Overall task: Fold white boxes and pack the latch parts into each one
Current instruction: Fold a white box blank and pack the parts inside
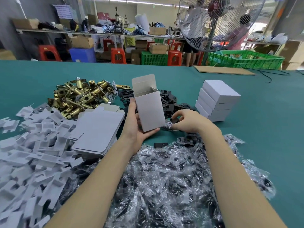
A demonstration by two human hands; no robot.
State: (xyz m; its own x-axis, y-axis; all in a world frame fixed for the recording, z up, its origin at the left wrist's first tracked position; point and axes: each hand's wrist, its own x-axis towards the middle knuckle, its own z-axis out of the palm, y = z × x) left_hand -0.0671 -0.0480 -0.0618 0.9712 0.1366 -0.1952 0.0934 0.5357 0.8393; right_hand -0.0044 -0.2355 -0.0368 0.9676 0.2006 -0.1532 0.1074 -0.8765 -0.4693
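My left hand [134,124] holds an upright white box [150,109] from below and behind, its top flap open. Right of the box, my right hand [189,120] pinches a black latch plate [174,120] together with a small clear bag of parts [167,125], just above the green table. Brass latch bolts [79,97] lie heaped at the back left. Black plates [169,100] are piled behind the box. A stack of flat unfolded boxes [98,130] sits left of my left forearm. Closed white boxes [217,101] are stacked at the right.
White cardboard inserts [29,153] cover the near left. Clear bags of black parts [172,175] spread between and under my forearms, with one loose black plate [160,144] beside them. A cardboard sheet [223,70], a green crate [245,60] and a standing fan [218,22] are beyond the far edge.
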